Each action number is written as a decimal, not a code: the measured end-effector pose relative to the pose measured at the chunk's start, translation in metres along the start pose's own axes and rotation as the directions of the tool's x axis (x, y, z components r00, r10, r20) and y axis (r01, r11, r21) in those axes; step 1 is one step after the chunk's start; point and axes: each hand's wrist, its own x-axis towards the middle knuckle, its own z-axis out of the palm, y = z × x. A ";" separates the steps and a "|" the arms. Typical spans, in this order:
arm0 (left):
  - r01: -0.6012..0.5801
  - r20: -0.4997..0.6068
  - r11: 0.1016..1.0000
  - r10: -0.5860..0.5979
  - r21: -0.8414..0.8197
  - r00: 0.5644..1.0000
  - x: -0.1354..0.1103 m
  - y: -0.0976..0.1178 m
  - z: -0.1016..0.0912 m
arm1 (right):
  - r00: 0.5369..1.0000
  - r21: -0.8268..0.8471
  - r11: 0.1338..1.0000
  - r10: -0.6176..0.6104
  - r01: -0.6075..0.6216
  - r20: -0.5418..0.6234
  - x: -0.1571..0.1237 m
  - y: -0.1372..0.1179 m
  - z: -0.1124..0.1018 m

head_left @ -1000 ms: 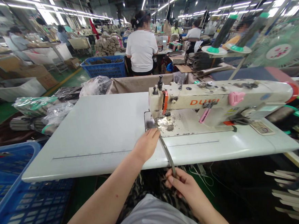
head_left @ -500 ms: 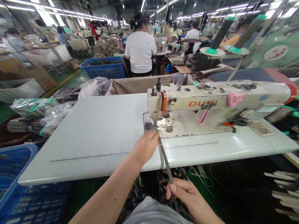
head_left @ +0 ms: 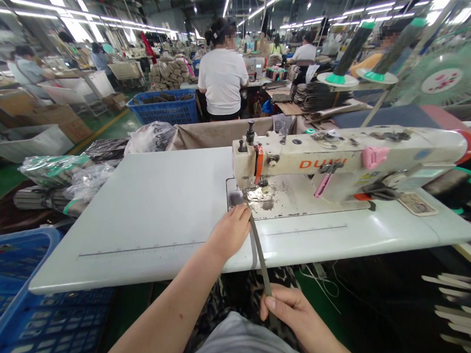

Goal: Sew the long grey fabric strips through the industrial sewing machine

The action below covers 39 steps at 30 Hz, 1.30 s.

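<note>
Pinching one strip (head_left: 260, 253) with right hand (head_left: 289, 307) fingers; touching it with left hand (head_left: 232, 231), can't tell grip; one sewing machine (head_left: 278, 154), 2 o'clock.

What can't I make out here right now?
All in head view:
Part of the strap: covered by the left hand.
Its lower end: lost in shadow below the right hand.
Needle: too small to tell.
Ruler numbers: too small to read.
Near basket: cut off by left edge.
</note>
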 end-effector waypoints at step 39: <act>-0.008 0.007 1.000 0.008 -0.014 1.000 -0.003 0.003 -0.006 | 0.990 0.069 0.997 0.043 -0.034 -0.135 0.001 -0.012 0.009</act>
